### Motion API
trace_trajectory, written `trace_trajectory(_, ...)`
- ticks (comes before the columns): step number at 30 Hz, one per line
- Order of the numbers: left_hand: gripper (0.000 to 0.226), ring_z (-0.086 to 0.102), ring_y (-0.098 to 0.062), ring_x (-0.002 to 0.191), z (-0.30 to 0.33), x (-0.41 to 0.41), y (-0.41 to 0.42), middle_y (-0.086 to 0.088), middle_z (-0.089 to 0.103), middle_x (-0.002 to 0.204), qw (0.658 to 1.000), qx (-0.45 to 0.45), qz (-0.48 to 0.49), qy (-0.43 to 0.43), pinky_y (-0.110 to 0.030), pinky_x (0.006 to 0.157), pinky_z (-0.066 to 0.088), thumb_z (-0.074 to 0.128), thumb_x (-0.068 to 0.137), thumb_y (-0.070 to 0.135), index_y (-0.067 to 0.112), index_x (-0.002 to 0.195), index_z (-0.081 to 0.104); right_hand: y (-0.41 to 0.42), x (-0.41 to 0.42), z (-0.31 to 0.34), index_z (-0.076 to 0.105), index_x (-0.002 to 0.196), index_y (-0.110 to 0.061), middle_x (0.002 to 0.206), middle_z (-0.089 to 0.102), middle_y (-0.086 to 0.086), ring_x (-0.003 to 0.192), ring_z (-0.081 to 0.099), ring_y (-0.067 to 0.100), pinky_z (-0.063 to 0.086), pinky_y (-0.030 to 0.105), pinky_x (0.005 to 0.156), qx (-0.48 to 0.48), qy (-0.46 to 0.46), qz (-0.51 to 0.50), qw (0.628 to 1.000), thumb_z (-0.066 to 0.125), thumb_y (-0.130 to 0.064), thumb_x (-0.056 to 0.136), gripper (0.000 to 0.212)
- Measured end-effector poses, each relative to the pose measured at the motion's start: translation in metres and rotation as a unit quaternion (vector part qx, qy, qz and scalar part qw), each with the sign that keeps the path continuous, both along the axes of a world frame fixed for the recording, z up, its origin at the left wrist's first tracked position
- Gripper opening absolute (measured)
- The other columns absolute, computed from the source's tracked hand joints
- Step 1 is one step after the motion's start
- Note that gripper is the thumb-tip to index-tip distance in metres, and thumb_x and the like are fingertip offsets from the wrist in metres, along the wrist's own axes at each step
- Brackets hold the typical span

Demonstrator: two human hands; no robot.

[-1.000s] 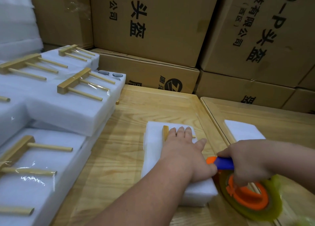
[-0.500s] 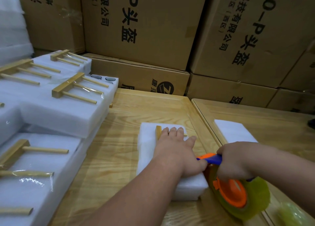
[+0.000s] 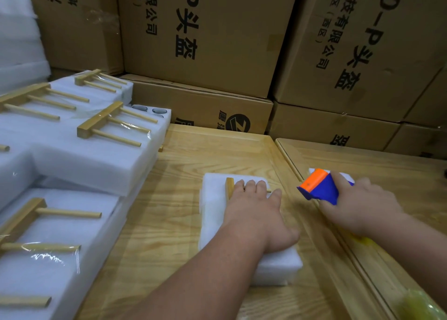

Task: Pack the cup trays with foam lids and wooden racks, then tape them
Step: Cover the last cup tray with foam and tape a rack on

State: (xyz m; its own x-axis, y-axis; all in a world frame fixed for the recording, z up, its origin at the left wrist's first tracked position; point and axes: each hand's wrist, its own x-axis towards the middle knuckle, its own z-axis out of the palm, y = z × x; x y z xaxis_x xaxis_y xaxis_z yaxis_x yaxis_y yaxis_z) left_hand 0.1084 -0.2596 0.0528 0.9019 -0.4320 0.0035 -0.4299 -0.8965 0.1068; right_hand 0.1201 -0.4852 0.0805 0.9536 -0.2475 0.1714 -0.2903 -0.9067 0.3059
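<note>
A white foam-covered cup tray (image 3: 212,213) lies in the middle of the wooden table (image 3: 174,223). A wooden rack (image 3: 229,187) lies on top of it, mostly hidden under my left hand (image 3: 256,211), which presses flat on the rack and foam with straight fingers. To the right, my right hand (image 3: 362,206) grips a blue and orange tape dispenser (image 3: 319,186), raised above the table beside the tray. The tape roll is hidden behind the hand. A yellowish blur (image 3: 418,305) shows at the bottom right.
Several packed foam trays with wooden racks taped on top (image 3: 72,150) are stacked at the left. One foam tray with cup holes (image 3: 154,112) peeks out behind them. Cardboard boxes (image 3: 205,41) wall the back. A foam piece (image 3: 312,171) lies on the second table at right.
My right hand has lifted the tape dispenser up and away from the tray's near right corner, toward the far right. My left hand stays pressed on the rack.
</note>
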Motion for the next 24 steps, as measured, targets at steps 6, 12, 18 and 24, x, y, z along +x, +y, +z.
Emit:
trace_trajectory(6,0.093,0.005,-0.029,0.156,-0.002,0.0,-0.001,-0.012,0.009,0.17,1.0,-0.013,0.001,-0.011,-0.051,0.125,-0.003,0.034,0.087,0.075,0.026,0.163,0.011,0.036,0.003,-0.036,0.023,0.155,-0.036,0.11,0.048,0.006,0.106,0.05,0.028,0.034,0.04,0.085,-0.025,-0.075,0.047,0.996,0.052,-0.068,0.084,0.083)
trace_trajectory(12,0.096,0.009,-0.029,0.155,-0.003,0.0,0.0,-0.012,0.013,0.17,1.0,-0.015,-0.004,-0.022,-0.052,0.125,0.001,0.032,0.086,0.078,0.026,0.163,0.008,0.044,0.0,-0.059,0.057,0.139,-0.033,0.136,0.05,0.006,0.13,0.041,0.029,0.028,0.045,0.105,0.194,-0.189,0.136,0.953,0.055,-0.039,0.092,0.048)
trace_trajectory(18,0.096,0.009,-0.03,0.155,-0.004,0.002,0.0,-0.012,0.013,0.169,1.0,-0.013,-0.003,-0.025,-0.052,0.125,0.001,0.032,0.086,0.078,0.027,0.163,0.007,0.06,-0.014,-0.063,0.074,0.093,-0.03,0.087,0.076,-0.011,0.087,0.071,0.011,0.053,0.033,0.074,0.664,-0.289,0.087,0.684,0.061,-0.021,0.093,0.015)
trace_trajectory(24,0.08,0.006,-0.029,0.156,-0.002,0.002,0.001,-0.011,0.011,0.17,0.999,-0.032,-0.005,-0.01,-0.05,0.125,-0.001,0.021,0.093,0.067,0.031,0.163,0.007,0.069,-0.009,-0.081,0.071,0.111,-0.021,0.09,0.079,0.006,0.081,0.075,0.018,0.058,0.029,0.065,0.776,-0.179,0.047,0.603,0.058,-0.019,0.102,0.016)
